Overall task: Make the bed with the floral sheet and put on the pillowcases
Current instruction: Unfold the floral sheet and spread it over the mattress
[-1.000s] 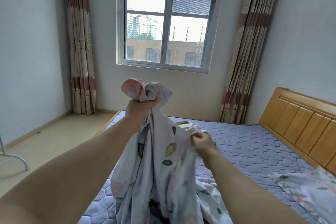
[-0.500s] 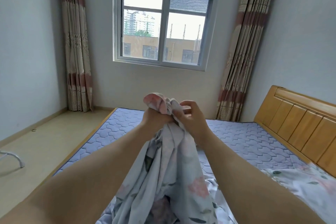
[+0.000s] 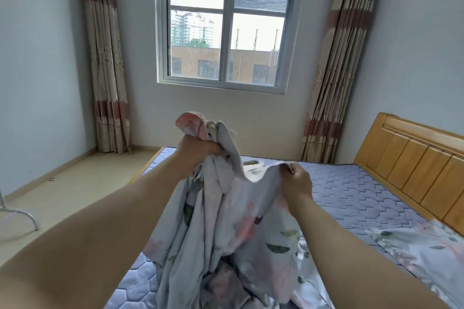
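A pale floral sheet [image 3: 233,228] hangs bunched in front of me above the bare quilted blue mattress [image 3: 351,195]. My left hand [image 3: 198,152] grips a gathered wad of it, raised high, with a pink-flowered end sticking up above the fist. My right hand [image 3: 297,180] pinches the sheet's edge lower and to the right, so the cloth sags between the two hands. The rest of the sheet piles on the mattress near me. Another floral piece [image 3: 421,246] lies flat at the right by the headboard.
The wooden headboard [image 3: 414,158] runs along the right. A window [image 3: 226,30] with striped curtains on both sides is on the far wall. Bare floor [image 3: 75,183] lies to the left, with a metal rack leg [image 3: 20,213] at the left edge.
My right hand has left the wad by my left hand and slid down and right along the sheet's edge, spreading the cloth between the hands. The left hand stays raised.
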{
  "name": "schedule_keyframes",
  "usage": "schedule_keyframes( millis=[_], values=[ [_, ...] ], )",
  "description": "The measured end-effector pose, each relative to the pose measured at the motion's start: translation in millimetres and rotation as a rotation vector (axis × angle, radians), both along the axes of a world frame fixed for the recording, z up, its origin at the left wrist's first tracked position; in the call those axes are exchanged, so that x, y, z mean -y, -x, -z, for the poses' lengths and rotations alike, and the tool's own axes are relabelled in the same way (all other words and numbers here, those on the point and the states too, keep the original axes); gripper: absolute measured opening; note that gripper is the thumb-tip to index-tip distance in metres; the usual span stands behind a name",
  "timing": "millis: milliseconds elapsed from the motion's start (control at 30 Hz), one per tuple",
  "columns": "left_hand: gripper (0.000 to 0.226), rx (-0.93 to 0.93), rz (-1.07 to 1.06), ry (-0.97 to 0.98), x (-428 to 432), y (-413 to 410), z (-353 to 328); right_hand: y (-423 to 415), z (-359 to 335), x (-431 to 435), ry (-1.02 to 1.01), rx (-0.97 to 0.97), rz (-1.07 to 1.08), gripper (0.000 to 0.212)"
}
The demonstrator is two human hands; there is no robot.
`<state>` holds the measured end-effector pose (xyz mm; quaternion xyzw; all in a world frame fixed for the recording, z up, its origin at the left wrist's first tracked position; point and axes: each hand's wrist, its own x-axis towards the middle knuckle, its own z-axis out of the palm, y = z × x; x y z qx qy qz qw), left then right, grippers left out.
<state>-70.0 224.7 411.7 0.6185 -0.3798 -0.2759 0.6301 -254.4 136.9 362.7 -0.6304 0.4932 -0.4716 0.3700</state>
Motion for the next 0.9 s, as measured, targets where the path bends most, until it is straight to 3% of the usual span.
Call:
schedule_keyframes(
  millis=[67, 167, 267, 333, 367, 433, 500, 567, 667, 733, 800, 900],
  values=[
    [0.043, 0.095, 0.225, -0.141, -7, 16, 6, -13, -17, -5, 0.084, 0.057, -0.141, 0.019],
    [0.031, 0.209, 0.498, -0.252, -6, 43, 16, -35, -41, -24, 0.191, -0.008, -0.343, 0.019],
    [0.028, 0.201, 0.463, -0.159, 1, 47, 18, -36, -47, -29, 0.143, 0.114, -0.415, 0.020],
    [0.020, 0.039, 0.437, -0.025, 1, 43, 17, -27, -41, -26, 0.010, 0.203, -0.504, 0.013],
    [0.019, -0.064, 0.416, 0.030, 2, 38, 17, -22, -35, -24, -0.075, 0.194, -0.554, 0.023],
    [0.015, -0.176, 0.346, 0.087, 5, 27, 14, -13, -22, -20, -0.237, 0.123, -0.648, 0.033],
    [0.018, -0.236, 0.275, 0.144, 6, 15, 8, -7, -7, -17, -0.361, 0.038, -0.707, 0.023],
    [0.020, -0.304, 0.187, 0.200, 5, 3, 2, -5, 5, -16, -0.362, -0.210, -0.723, 0.017],
    [0.016, -0.324, 0.104, 0.225, 2, -11, -1, -3, 25, -6, -0.369, -0.560, -0.670, 0.019],
    [0.016, -0.309, 0.060, 0.223, -1, -16, -1, -3, 31, 3, -0.313, -0.624, -0.548, 0.010],
    [0.022, -0.265, -0.010, 0.203, 1, -20, 2, -4, 30, 14, -0.142, -0.580, -0.295, 0.020],
    [0.036, -0.111, 0.014, 0.083, -3, -14, 3, -5, 6, 12, 0.121, -0.198, 0.026, 0.026]
  ],
)
